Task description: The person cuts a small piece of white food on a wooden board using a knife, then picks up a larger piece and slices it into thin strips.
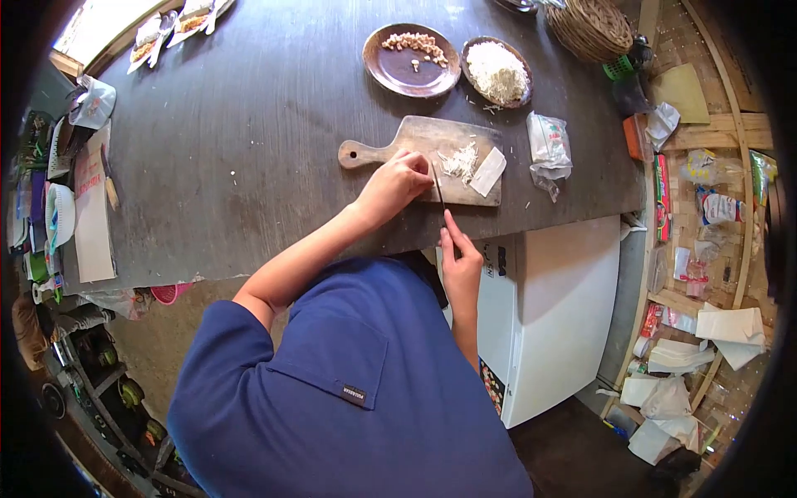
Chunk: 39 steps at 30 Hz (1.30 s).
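My right hand [461,256] is closed round the handle of a knife [440,189], whose blade lies over the wooden cutting board [407,134]. Just left of the blade, my left hand [400,181] has its fingers pressed together on the board; what they hold is hidden. White shreds [459,163] lie in a small pile right of the blade. Beside them is a flat white slab [488,172]. Behind the board, a brown plate [418,83] holds light-brown pieces [415,43], and a smaller dish [525,98] is heaped with white shreds [496,73].
A white plastic packet [549,143] lies right of the board. At the back right sits a wicker basket [588,29]. Papers and small plates are at the back left. Cardboard [94,207] lies along the left edge. A white fridge [564,307] stands below the front edge.
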Motion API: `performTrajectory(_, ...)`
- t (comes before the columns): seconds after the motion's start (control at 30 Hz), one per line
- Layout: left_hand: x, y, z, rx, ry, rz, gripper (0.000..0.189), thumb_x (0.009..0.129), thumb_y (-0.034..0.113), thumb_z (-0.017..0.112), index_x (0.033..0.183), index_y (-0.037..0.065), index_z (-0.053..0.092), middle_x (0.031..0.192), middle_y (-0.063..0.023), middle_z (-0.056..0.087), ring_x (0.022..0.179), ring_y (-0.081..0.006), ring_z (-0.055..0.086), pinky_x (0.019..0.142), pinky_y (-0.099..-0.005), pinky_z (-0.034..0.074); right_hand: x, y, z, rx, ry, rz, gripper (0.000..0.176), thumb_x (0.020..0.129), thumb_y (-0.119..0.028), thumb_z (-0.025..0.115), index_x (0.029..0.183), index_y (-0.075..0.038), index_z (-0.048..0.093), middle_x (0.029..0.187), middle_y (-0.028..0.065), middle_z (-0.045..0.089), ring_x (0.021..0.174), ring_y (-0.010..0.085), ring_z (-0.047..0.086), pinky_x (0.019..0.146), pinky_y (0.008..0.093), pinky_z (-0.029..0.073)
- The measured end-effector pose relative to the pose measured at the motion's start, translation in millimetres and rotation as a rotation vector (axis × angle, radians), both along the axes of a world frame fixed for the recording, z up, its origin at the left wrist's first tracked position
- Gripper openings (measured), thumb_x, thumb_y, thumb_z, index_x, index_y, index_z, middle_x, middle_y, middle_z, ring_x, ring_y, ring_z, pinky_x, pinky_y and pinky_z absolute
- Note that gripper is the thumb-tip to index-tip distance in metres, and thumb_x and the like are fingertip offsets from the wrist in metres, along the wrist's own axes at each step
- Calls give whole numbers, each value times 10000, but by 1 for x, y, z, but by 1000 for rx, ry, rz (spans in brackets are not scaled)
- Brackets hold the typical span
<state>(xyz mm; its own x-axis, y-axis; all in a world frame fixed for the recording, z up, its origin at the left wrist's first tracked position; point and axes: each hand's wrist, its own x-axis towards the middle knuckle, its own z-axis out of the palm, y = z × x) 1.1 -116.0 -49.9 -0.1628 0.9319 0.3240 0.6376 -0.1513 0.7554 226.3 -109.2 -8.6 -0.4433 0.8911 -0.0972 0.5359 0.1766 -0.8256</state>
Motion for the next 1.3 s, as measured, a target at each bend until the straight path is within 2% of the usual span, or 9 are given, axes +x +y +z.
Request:
performTrajectory(0.3,2,2,-6,-8,-68,21,99,843,55,787,938,60,815,1006,-100,672,1023,-306,640,931,-422,547,-4,3,4,-13,-43,16,394,1072,-126,667,1464,-165,684,845,71,623,767,113,539,751,291,497)
performTrajectory(0.4,-1,5,-3,-22,16,27,98,831,70,796,927,66,818,998,-98,671,1017,-307,639,915,-423,547,-1,-1,9,16,-36,6,397,1070,-125,672,1465,-162,685,840,59,617,765,102,533,743,287,497)
performTrajectory(0.5,-2,3,-1,-14,8,11,114,808,94,814,919,66,818,993,-93,668,1010,-305,635,895,-419,545,10,-12,3,-75,-32,-35,388,1073,-127,673,1460,-158,690,872,11,661,775,72,539,726,266,493)
performTrajectory(0.67,1,-2,-4,48,-41,129,67,829,122,820,873,72,822,964,-82,656,990,-280,630,872,-400,554,15,-5,-7,-85,26,-35,384,1075,-141,675,1458,-169,695,861,10,683,765,59,545,700,255,487)
performTrajectory(0.83,4,-4,-5,55,-7,127,89,847,134,807,925,96,824,973,-75,655,1001,-273,632,871,-398,561,17,-8,-1,-59,39,-41,381,1077,-155,675,1457,-176,698,844,4,688,750,52,545,677,248,480)
performTrajectory(0.9,3,-4,-4,63,42,92,139,858,115,813,994,101,837,986,-71,678,991,-274,637,880,-395,560,22,-8,4,-163,14,-73,376,1078,-160,674,1453,-176,701,873,16,705,765,55,562,695,246,488)
performTrajectory(1.13,1,-2,0,49,64,59,119,880,140,770,983,113,825,1010,-75,674,1019,-280,642,892,-405,560,22,-13,16,-92,-27,-41,373,1077,-158,670,1449,-163,702,914,50,708,797,90,582,755,279,507)
performTrajectory(1.23,-1,-2,3,16,153,29,109,883,140,757,972,105,808,1020,-80,663,1026,-285,644,895,-413,559,18,-12,17,-73,-68,-27,374,1076,-152,667,1448,-165,702,925,75,715,807,106,588,774,289,509)
performTrajectory(1.3,-1,0,1,21,145,27,99,878,131,761,963,95,797,1019,-86,655,1029,-290,642,897,-415,558,19,-11,16,-25,-43,-21,371,1070,-179,679,1437,-225,708,783,82,577,684,117,471,671,308,460)
